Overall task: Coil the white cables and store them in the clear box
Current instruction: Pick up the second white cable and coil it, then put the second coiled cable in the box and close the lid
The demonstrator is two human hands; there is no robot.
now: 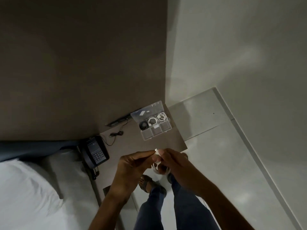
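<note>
White cable (157, 165) pinched between both hands (149, 163), its loops hanging downward below the fingertips.

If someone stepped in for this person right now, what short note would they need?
Left hand: pinches one end of the thin white cable.
Right hand: holds that cable's loops; the coil is unfinished.
Clear plastic compartment box: lid open, on the brown table, beyond the hands.
Done: two coiled white cables lie in its far compartments, beside a dark coil.
Left: finish this coil and place it in the box. The near compartments look free.
</note>
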